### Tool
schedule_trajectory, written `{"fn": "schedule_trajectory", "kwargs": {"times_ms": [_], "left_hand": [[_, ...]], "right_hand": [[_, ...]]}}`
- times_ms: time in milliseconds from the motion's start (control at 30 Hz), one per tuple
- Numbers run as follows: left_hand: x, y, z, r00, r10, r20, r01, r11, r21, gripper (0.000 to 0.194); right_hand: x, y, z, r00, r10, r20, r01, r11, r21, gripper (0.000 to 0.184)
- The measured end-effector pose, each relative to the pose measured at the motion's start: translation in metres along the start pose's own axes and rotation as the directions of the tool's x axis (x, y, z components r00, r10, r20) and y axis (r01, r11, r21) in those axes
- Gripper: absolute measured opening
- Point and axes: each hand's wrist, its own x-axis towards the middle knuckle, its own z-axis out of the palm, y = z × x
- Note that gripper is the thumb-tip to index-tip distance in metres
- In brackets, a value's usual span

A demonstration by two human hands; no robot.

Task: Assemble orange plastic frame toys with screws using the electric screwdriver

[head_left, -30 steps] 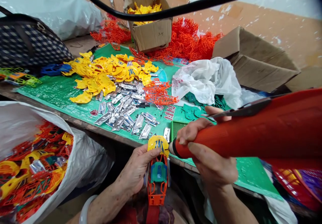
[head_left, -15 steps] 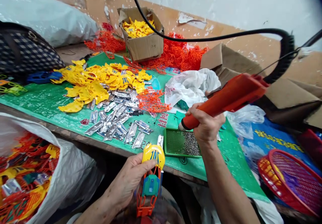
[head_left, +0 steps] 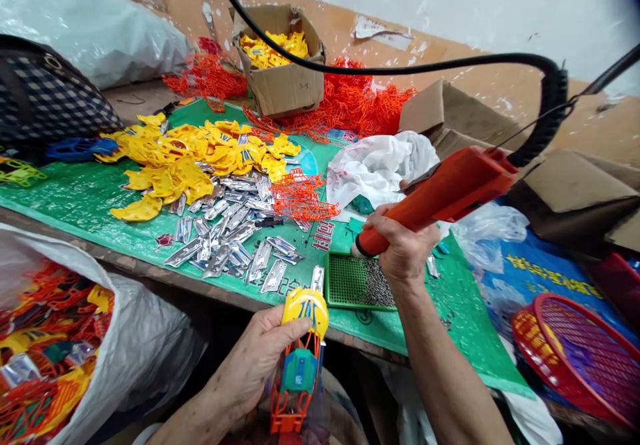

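My left hand (head_left: 260, 355) grips a small toy assembly (head_left: 299, 358) below the table edge: a yellow cap on an orange frame with a teal middle piece. My right hand (head_left: 403, 248) is wrapped round an orange electric screwdriver (head_left: 440, 198) with a black cable (head_left: 400, 68) arching overhead. The driver's tip hovers just over a green screw tray (head_left: 350, 283) that holds a heap of small screws on its right side.
On the green mat (head_left: 85, 198) lie yellow caps (head_left: 180, 158), silver metal plates (head_left: 230, 231) and orange frames (head_left: 303, 198). A cardboard box (head_left: 285, 85) of yellow parts stands behind. A white bag (head_left: 145, 338) of finished pieces sits at left, a red basket (head_left: 580, 358) at right.
The screwdriver swung away from the toy's yellow cap, up and right, to hover over the green screw tray. The left hand kept the toy, lowering it slightly. The view tilted.
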Motion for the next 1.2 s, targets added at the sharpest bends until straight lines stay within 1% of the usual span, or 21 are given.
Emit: {"fn": "schedule_trajectory", "kwargs": {"times_ms": [267,367,567,700,833,900,967,1067,1133,1200], "left_hand": [[-0.002,0.002,0.003,1.0,-0.027,0.007,0.027,0.999,-0.039,0.03],[-0.003,0.004,0.004,0.999,-0.032,0.01,0.033,0.999,-0.03,0.029],[-0.005,0.005,0.006,0.999,-0.044,-0.01,0.044,0.999,-0.009,0.029],[-0.007,0.002,0.007,0.999,-0.029,-0.017,0.029,1.0,-0.001,0.028],[-0.011,0.0,0.008,0.998,-0.002,-0.059,0.001,1.0,-0.003,0.029],[-0.012,-0.001,0.008,0.997,-0.001,-0.072,0.0,1.0,-0.003,0.029],[-0.012,-0.002,0.007,0.998,0.01,-0.063,-0.01,1.0,-0.011,0.028],[-0.013,-0.004,0.005,0.999,0.04,-0.007,-0.04,0.998,-0.048,0.029],[-0.013,-0.005,0.003,0.998,0.05,0.029,-0.048,0.997,-0.068,0.03],[-0.013,-0.006,0.002,0.998,0.052,0.041,-0.049,0.996,-0.074,0.027]], "right_hand": [[-0.002,0.0,0.0,1.0,-0.007,0.017,0.007,1.0,-0.014,0.012],[-0.002,-0.001,0.002,1.0,-0.01,0.005,0.01,0.999,-0.031,0.012],[-0.003,-0.007,0.007,1.0,-0.019,0.024,0.021,0.998,-0.064,0.01],[-0.004,-0.006,0.006,0.999,-0.027,0.031,0.028,0.999,-0.028,0.009],[-0.001,-0.001,0.003,0.999,-0.039,-0.015,0.039,0.999,0.019,0.011],[0.001,-0.003,0.002,0.999,-0.039,-0.037,0.04,0.999,0.037,0.012],[0.002,-0.011,0.001,0.999,-0.036,-0.036,0.038,0.996,0.08,0.014],[-0.001,-0.033,0.001,0.999,-0.037,-0.009,0.038,0.982,0.186,0.016],[-0.009,-0.051,0.001,0.999,-0.025,0.031,0.016,0.969,0.248,0.021],[-0.019,-0.068,0.0,0.995,0.005,0.104,-0.037,0.952,0.305,0.028]]}}
